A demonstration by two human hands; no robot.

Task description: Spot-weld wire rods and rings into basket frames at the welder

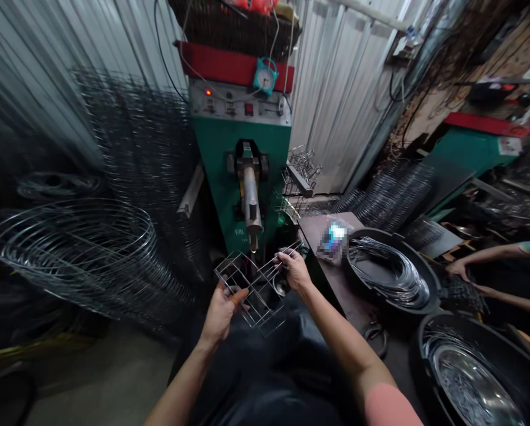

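Observation:
A small rack of crossed metal wires (257, 293) is held between my two hands, just below the tip of the welding machine's upper electrode (252, 219). My left hand (223, 310) grips its left side, thumb on top and fingers underneath. My right hand (295, 269) pinches the upper right part of the wires. Behind the rack stands the green spot welding machine (216, 177), with a red light lit on its panel. The lower electrode is mostly hidden by the rack and hands. A small round metal bowl (281, 285) shows beside my right hand.
Stacked wire hoops (91, 254) and tall stacks of wire frames (136, 130) stand at left. On the right, a bench (331, 219) adjoins a black tub with wire rings (391, 236) and another tub holding a metal bowl (473, 378). A co-worker's hands (460, 269) work at far right.

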